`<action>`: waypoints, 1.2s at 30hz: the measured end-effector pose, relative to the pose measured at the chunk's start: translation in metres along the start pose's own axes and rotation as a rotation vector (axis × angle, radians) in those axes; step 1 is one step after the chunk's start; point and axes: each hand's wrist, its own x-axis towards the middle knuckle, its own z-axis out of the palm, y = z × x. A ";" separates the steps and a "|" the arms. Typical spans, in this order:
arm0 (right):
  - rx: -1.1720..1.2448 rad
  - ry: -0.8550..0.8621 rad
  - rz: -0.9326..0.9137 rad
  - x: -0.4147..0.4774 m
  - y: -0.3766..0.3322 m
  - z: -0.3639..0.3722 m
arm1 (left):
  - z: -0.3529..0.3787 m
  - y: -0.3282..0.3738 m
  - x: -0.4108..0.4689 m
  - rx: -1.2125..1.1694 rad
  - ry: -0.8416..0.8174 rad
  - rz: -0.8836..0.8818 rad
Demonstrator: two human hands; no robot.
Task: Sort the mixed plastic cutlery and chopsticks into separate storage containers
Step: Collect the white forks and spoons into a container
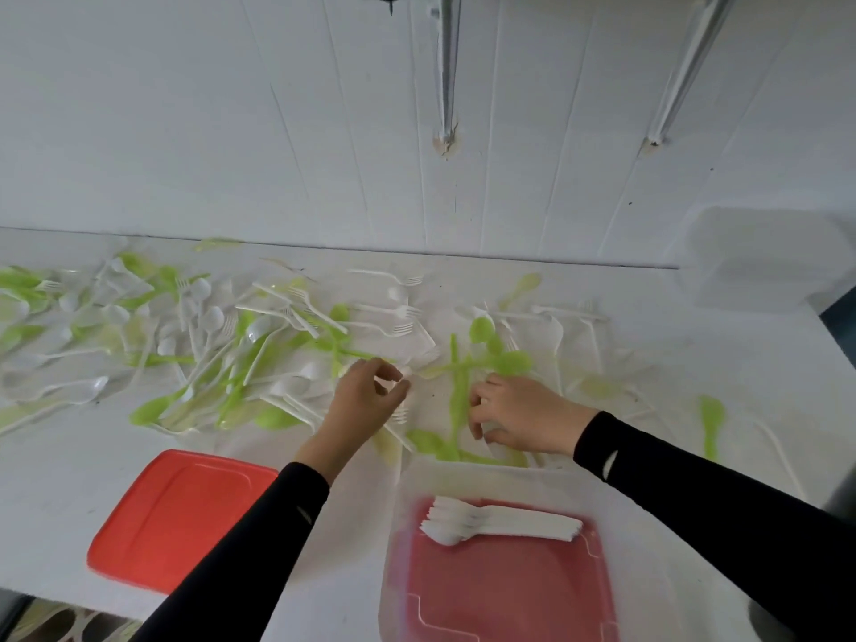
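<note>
Everywhere around the hands [366, 403] [521, 421], loose cutlery [509, 362]

One wide-angle view, taken from the person's head. It faces forward and steeply down onto a white bench [69, 456], close enough that the left sleeve [259, 539] and right sleeve [695, 493] enter from the bottom edge. The bench fills the lower half of the view. A white panelled wall [185, 132] fills the upper half.
</note>
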 end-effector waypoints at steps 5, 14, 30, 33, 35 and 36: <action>0.472 0.390 0.171 -0.004 -0.003 -0.025 | -0.044 0.014 0.023 -0.738 0.002 -0.117; 0.918 0.657 0.748 0.025 0.005 -0.056 | -0.053 0.031 0.050 -0.569 -0.153 -0.140; 0.542 0.352 0.930 0.046 0.033 -0.025 | 0.018 -0.004 0.050 0.398 -0.374 0.143; 0.587 0.527 1.030 0.031 0.046 -0.038 | 0.020 -0.004 0.061 0.222 -0.306 0.200; 0.594 0.591 1.072 0.022 0.056 -0.048 | 0.019 -0.001 0.068 0.129 -0.228 0.252; 0.612 0.635 1.072 0.019 0.061 -0.053 | 0.016 0.002 0.072 0.073 -0.205 0.257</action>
